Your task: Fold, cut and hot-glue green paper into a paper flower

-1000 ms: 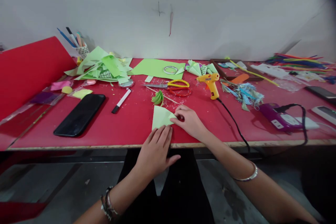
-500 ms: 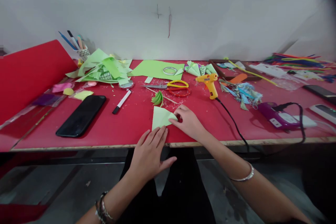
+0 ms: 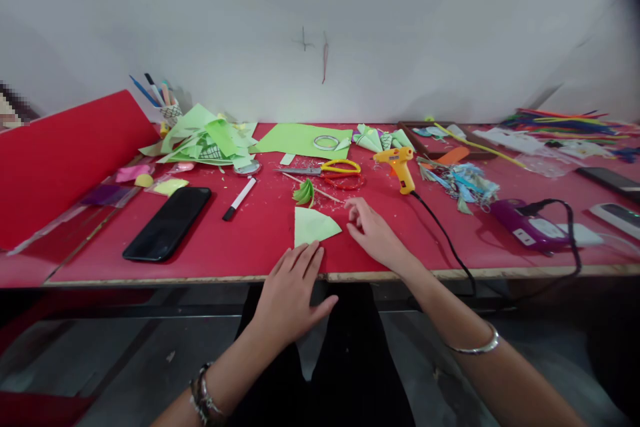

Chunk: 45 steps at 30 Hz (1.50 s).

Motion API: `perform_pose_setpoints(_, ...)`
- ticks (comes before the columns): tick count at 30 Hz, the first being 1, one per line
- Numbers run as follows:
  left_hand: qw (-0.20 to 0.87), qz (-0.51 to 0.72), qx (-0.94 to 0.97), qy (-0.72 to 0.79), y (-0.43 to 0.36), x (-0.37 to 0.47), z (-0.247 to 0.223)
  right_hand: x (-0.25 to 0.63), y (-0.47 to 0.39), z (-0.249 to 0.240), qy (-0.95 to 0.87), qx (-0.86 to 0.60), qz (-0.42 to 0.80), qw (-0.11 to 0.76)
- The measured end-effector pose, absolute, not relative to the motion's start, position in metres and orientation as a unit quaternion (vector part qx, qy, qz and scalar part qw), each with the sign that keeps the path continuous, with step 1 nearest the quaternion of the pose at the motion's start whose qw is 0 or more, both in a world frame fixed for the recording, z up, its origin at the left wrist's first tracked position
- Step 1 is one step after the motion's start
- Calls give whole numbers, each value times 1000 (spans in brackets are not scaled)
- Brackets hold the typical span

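A pale green quarter-circle of paper (image 3: 314, 227) lies flat near the table's front edge. My left hand (image 3: 290, 283) rests with its fingers spread, their tips pressing the paper's lower edge. To the right of the paper, apart from it, is my right hand (image 3: 373, 230); its fingers are loosely bent, thumb apart, and I see nothing in them. Just beyond the paper sits a small folded green paper piece (image 3: 303, 193). Behind that lie a thin stick (image 3: 327, 195) and scissors (image 3: 320, 170) with yellow and red handles.
A yellow glue gun (image 3: 400, 167) stands on the red table (image 3: 270, 213), its cord trailing over the front edge. A phone (image 3: 167, 223) and a marker (image 3: 240, 198) lie left. Green paper scraps (image 3: 205, 137) are heaped behind; a purple power strip (image 3: 530, 225) is at right.
My right hand has let go of the paper's right corner and moved slightly right. That corner, lifted before, now lies flat. My left hand stays on the paper. The view has tilted up a little.
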<state>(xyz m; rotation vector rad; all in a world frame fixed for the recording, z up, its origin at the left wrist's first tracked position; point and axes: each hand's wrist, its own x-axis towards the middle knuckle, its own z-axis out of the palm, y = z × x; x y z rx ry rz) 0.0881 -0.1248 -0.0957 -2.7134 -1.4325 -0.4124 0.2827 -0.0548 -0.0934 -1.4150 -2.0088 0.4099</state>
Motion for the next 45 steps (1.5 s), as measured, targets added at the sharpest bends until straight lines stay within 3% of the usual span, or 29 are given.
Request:
perform_pose_setpoints(5,-32,-169,-850,-498,-130,104,-96,273,-70,-88,-770,-512,124,361)
perform_pose_setpoints(11,-228,-327,-796,-455,-127,100,-72,257,-84,-84,-862,-405,156,262)
perform_pose_setpoints(15,-136,-332,-809,-466,-108,81,-56,258,-83,-82,-867,-426,124,225)
perform_pose_setpoints(22,-60,-115,-931,-342,-70,64,-68,272,-77,-79,-892,-374,138,215)
perform_pose_setpoints(31,59,-59,-909,-409,-107,90,-75,278,-90,-85,-861,-408,155,263)
perform_pose_setpoints(45,-9,-158,-910,-384,-98,80,-88,279,-95,-89,-861,-383,186,280)
